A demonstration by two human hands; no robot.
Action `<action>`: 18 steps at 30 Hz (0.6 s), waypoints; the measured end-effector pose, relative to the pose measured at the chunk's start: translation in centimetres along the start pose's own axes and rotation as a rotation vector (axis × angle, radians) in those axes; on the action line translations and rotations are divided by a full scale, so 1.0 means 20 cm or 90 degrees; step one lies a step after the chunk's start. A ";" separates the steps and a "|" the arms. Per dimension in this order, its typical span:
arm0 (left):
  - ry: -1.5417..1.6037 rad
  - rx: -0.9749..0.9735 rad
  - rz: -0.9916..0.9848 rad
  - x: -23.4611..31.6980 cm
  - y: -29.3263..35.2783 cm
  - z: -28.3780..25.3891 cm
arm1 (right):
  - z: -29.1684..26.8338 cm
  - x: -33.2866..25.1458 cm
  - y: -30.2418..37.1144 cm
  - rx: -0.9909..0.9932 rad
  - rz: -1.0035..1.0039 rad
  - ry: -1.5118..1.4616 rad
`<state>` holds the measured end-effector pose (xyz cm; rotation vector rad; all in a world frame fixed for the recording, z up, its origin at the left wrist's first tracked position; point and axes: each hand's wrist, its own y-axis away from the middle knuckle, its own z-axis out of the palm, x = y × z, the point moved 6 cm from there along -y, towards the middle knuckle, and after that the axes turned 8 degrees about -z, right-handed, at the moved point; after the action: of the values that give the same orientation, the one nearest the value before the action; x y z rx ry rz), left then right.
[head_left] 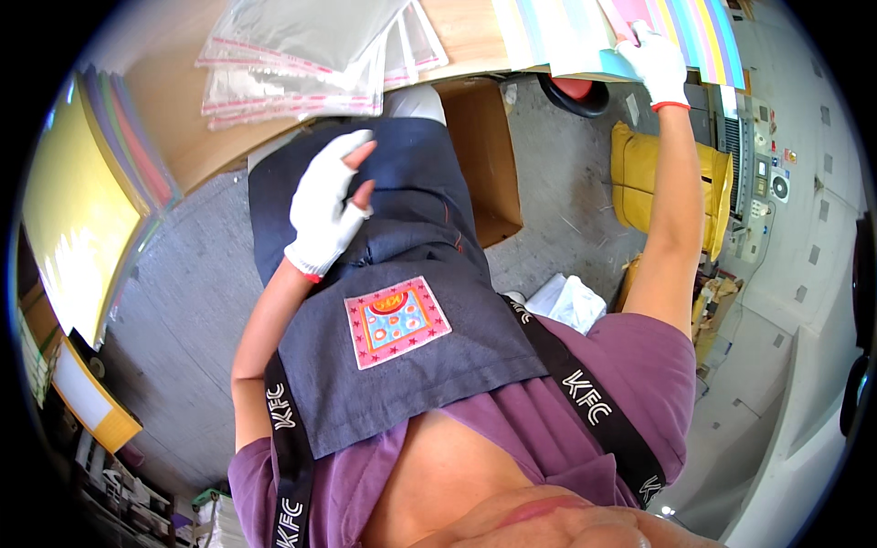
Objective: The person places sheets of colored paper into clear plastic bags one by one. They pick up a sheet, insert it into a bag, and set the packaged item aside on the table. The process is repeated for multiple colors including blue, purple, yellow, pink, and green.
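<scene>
My left hand (324,203), in a white glove with bare thumb and fingertip, hovers over my lap. It holds nothing, and its thumb and fingers are apart. Farther off at the right, my right hand (656,62), gloved the same way, reaches onto colored sheets (687,36) fanned out on the table. Its fingertips are closed at the edge of a pink sheet (630,13); the glove partly hides the grip. Clear plastic bags (297,68) with pink-striped edges lie in a loose pile on the table, beyond my left hand.
The wooden table (466,41) runs across the far side. At the left stands a stack of yellow and colored sheets (78,201). An open cardboard box (489,164) is under the table, and a yellow cushion-like bundle (671,187) sits right of it. A white bag (568,301) lies near my right side.
</scene>
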<state>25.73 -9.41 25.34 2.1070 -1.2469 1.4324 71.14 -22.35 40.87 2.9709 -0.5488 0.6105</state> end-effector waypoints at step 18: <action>0.768 -0.443 -0.457 0.77 -1.45 1.15 | -0.20 0.04 -0.01 0.050 0.021 -0.093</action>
<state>64.35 -15.22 34.29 0.7510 -0.3178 1.2462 70.33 -21.90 44.83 3.1045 -0.5999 0.4282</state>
